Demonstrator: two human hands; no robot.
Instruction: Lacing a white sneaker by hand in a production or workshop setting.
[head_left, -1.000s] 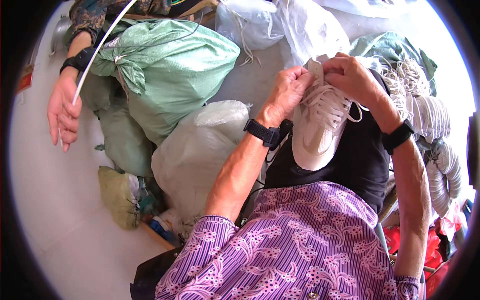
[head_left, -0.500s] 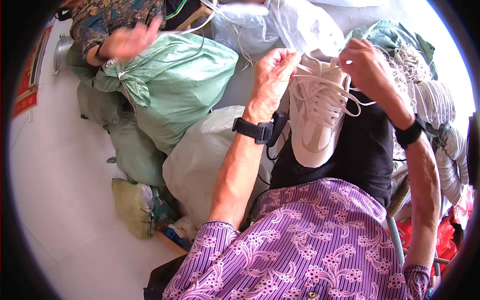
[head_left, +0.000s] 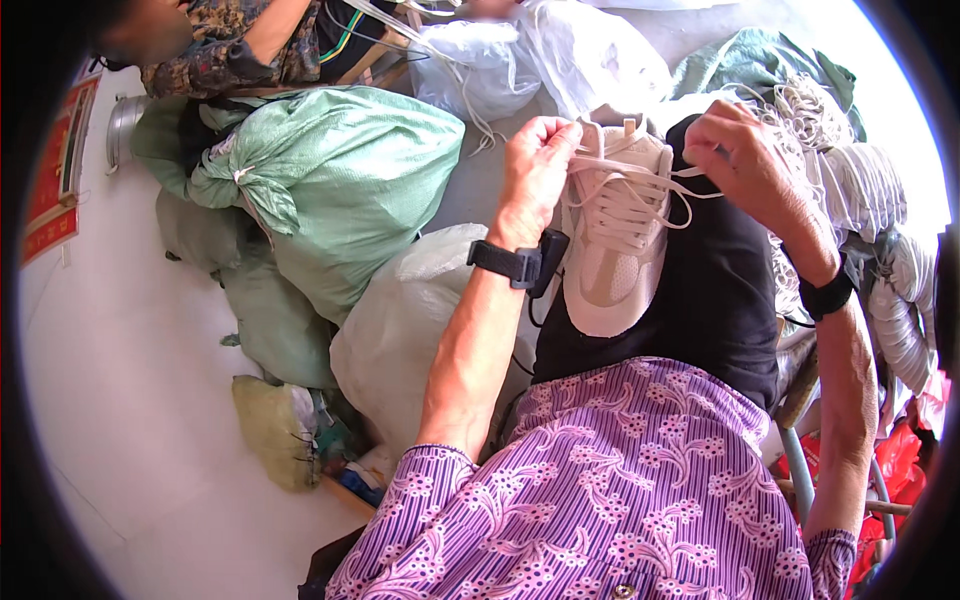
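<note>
While the left hand [head_left: 536,172] and right hand [head_left: 745,160] each pinch the lace [head_left: 625,171], they're apparently drawing up the shoe [head_left: 608,290], needing an even pull.

Beige shoe [head_left: 610,290] upright on black trousers [head_left: 712,300], pale laces [head_left: 618,212] untied.

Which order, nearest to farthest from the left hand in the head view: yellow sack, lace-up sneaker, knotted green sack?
1. Lace-up sneaker: just right of the left hand.
2. Knotted green sack: to the hand's left.
3. Yellow sack: farther off, lower left.
</note>
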